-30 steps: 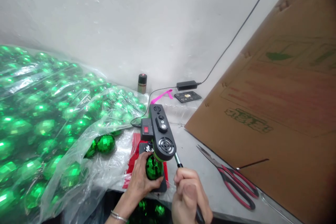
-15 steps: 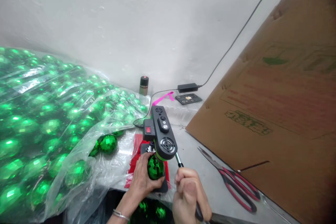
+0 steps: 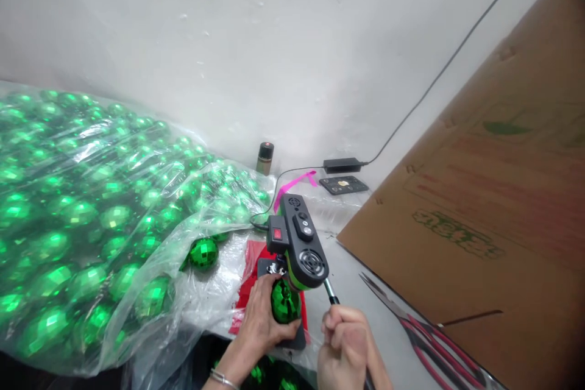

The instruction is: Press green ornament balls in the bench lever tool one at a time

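Where the shiny green faceted ball [image 3: 286, 303] sat: beneath the near, rounded end of the long black plastic machine head [image 3: 304, 237], above the flat black base plate [image 3: 295, 340], which lay on the thin red sheet [image 3: 247, 295].
Left hand [image 3: 262, 317]: clamped on the ball, fingers at its far left, thumb round its near side.
Right hand [image 3: 345, 341]: closed in a fist round the silver rod lever with a black grip [image 3: 329, 291], right of the machine and apart from the left hand.
Risk at the ball: being smooth and round, it looked likely to twist or slip if the left fingers loosened.
Risk at the fingers: they lay so near the machine head that a sudden drop of it could have pinched them.
Risk at the left: the loose green faceted ball [image 3: 203, 253] beside the crumpled clear plastic sheeting [image 3: 183, 317] could have rolled if the sheeting was tugged.
Hidden: whether ball and machine head touched could not be told; most of the lever's grip was inside the fist.
Cut off: the right hand and the red-and-black-handled scissors [image 3: 425, 329] at the near edge.
Hard to read: the faded print on the brown cardboard box [image 3: 534, 268], far right.
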{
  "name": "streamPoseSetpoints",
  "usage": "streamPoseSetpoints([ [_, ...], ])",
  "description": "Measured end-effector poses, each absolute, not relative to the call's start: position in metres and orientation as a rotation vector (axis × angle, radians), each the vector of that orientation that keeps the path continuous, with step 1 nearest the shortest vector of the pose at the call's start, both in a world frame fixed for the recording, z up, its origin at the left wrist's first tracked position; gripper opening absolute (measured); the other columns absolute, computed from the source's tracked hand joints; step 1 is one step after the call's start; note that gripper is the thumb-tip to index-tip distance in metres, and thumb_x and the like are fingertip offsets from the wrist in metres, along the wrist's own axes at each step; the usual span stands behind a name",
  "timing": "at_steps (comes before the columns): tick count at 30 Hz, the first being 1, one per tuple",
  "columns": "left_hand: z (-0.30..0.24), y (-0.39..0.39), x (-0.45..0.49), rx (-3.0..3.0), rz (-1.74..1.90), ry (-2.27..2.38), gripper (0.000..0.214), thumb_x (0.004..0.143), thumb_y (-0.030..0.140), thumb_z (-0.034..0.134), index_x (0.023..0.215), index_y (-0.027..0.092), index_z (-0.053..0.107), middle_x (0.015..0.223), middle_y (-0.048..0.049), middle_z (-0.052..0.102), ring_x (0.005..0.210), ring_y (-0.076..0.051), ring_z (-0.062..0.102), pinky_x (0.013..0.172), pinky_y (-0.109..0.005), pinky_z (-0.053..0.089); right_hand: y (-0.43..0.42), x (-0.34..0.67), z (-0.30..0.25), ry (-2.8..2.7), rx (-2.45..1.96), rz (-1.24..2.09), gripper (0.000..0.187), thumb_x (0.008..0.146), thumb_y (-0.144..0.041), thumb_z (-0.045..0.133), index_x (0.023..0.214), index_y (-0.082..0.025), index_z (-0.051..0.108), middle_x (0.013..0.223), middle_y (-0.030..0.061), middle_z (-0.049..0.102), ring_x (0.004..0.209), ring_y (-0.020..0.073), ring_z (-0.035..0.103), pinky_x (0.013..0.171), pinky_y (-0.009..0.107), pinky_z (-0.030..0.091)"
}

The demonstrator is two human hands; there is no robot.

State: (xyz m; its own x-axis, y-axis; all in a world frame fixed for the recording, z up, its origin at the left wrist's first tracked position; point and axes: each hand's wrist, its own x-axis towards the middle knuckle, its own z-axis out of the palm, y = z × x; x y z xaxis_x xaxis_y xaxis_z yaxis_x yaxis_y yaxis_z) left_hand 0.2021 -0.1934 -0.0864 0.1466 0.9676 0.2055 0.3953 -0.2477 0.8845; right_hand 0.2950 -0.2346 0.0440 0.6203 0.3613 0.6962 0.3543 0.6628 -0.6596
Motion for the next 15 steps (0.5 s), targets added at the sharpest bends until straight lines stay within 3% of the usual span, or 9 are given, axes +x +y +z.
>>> streamPoseSetpoints([
  [8,-0.085,-0.193,0.206,1.711,1.063,1.304,0.084,0.058,0.019,0.091,0.137,0.019,0.063,0.135,-0.0167,0.072,0.129,-0.042,0.070,0.116,-0.065,0.056,-0.235,0.298,0.038,-0.950,-0.900,0.000,0.051,0.105,-0.024,0.061,0.056,-0.020,0.049,0.062,-0.0028,0.054,0.049,0.0087,0.048,0.045,0.024,0.033],
  [15,-0.086,-0.194,0.206,1.693,1.022,1.265,0.086,0.059,0.022,0.094,0.139,0.018,0.063,0.136,-0.0178,0.071,0.130,-0.042,0.069,0.118,-0.063,0.055,-0.234,0.300,-0.003,-0.965,-0.877,-0.068,0.055,0.109,-0.034,0.059,0.057,-0.021,0.050,0.067,-0.0021,0.060,0.051,0.0106,0.052,0.051,0.026,0.041],
])
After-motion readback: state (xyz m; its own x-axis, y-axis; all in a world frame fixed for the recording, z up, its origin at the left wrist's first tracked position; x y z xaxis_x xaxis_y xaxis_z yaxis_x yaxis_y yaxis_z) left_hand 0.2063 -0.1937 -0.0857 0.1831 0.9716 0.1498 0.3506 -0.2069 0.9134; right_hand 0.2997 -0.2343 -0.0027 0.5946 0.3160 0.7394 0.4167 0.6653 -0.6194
